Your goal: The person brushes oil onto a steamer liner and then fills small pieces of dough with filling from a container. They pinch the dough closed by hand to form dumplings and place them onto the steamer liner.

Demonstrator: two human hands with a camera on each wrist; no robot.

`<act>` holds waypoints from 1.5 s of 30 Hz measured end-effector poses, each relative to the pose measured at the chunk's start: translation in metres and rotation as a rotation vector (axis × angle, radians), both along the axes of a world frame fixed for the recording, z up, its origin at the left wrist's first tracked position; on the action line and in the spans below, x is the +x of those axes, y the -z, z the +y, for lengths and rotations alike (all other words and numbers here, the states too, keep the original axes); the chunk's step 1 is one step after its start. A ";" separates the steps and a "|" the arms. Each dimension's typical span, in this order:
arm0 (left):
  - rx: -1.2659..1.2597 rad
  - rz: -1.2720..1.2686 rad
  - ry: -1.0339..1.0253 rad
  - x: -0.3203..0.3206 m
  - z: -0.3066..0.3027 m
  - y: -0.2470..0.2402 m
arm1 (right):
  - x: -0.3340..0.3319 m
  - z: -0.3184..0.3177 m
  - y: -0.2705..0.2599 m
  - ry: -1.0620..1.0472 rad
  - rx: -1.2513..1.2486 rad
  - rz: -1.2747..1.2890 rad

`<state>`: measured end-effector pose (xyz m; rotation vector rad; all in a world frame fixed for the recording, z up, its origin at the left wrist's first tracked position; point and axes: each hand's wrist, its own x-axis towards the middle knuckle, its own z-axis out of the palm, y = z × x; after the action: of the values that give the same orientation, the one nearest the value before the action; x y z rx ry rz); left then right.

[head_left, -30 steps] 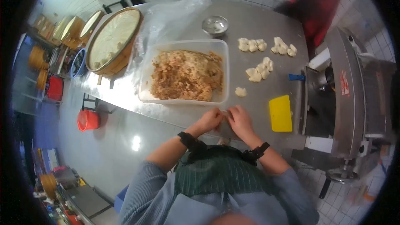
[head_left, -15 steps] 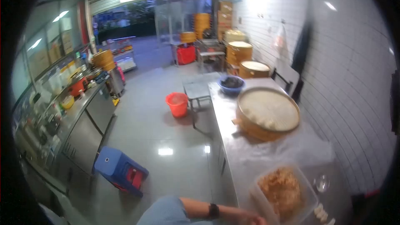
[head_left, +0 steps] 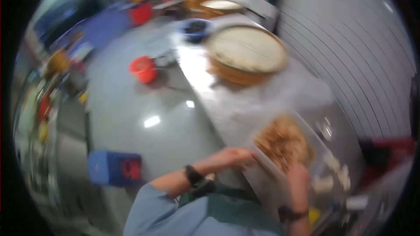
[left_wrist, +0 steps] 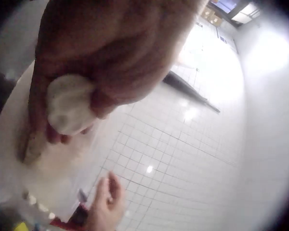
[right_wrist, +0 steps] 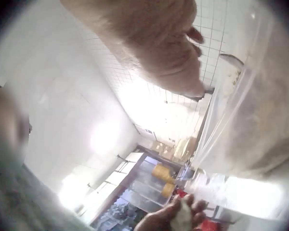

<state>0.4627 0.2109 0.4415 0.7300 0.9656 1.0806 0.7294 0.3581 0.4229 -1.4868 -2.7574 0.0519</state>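
My left hand (head_left: 234,156) is at the table edge, left of the plastic tub. In the left wrist view this hand (left_wrist: 115,48) holds a white dough piece (left_wrist: 70,103), thumb against it and fingers curled beneath. The dough (right_wrist: 182,217) also shows in the right wrist view. My right hand (head_left: 299,178) is at the near right side of the tub, over the brown filling (head_left: 280,142), blurred. Its thumb and fingers stand apart in the right wrist view, where the hand (right_wrist: 154,43) shows nothing between them.
A large round steamer (head_left: 247,52) stands farther back, beyond clear plastic sheeting (head_left: 280,96). A small metal bowl (head_left: 324,129) and several dough pieces (head_left: 343,177) lie right of the tub. A red bucket (head_left: 143,70) and a blue stool (head_left: 99,168) stand on the floor.
The head view has swung left, then partly back toward the table. My hands, together a second ago, are now apart, with the right one at the tub of filling.
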 end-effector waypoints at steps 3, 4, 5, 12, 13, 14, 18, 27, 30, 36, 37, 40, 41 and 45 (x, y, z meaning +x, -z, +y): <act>-0.020 -0.186 -0.172 -0.008 0.021 -0.009 | -0.002 -0.008 -0.014 -0.110 0.030 0.154; -0.058 -0.194 -0.245 -0.006 0.029 -0.018 | -0.002 -0.013 -0.029 -0.089 -0.002 0.103; -0.067 -0.197 -0.182 -0.001 0.038 -0.018 | -0.003 -0.012 -0.042 -0.096 -0.025 0.071; 0.037 -0.034 -0.158 0.008 0.064 -0.015 | -0.001 0.000 -0.029 -0.032 -0.108 0.009; 0.089 0.028 -0.150 0.007 0.068 -0.012 | -0.002 -0.005 -0.036 -0.030 -0.104 0.009; 0.093 0.027 -0.148 0.006 0.071 -0.010 | -0.001 -0.012 -0.046 -0.038 -0.018 0.047; 0.051 0.090 -0.299 0.004 0.077 -0.003 | -0.010 -0.018 -0.058 -0.120 0.223 0.112; 0.066 0.050 -0.351 0.003 0.075 0.010 | -0.007 -0.001 -0.030 -0.265 0.077 0.058; 0.061 0.061 -0.354 0.005 0.074 0.008 | 0.001 -0.004 -0.027 -0.132 -0.071 0.033; 0.016 0.013 -0.308 0.000 0.080 0.000 | 0.030 -0.007 -0.052 0.183 -0.496 0.528; 0.003 -0.021 -0.285 0.000 0.083 0.000 | 0.034 -0.009 -0.054 0.186 -0.494 0.532; -0.024 -0.010 -0.287 0.014 0.095 -0.004 | 0.038 -0.016 -0.065 0.153 -0.529 0.773; -0.024 -0.005 -0.279 0.020 0.098 -0.005 | 0.035 -0.022 -0.079 0.213 -0.588 0.813; 0.131 0.281 -0.076 0.048 0.107 0.005 | 0.018 -0.037 -0.075 0.189 -0.513 0.913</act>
<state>0.5104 0.3183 0.4365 0.9775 1.1766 1.1345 0.7477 0.3211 0.4978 -1.2975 -1.9111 1.1727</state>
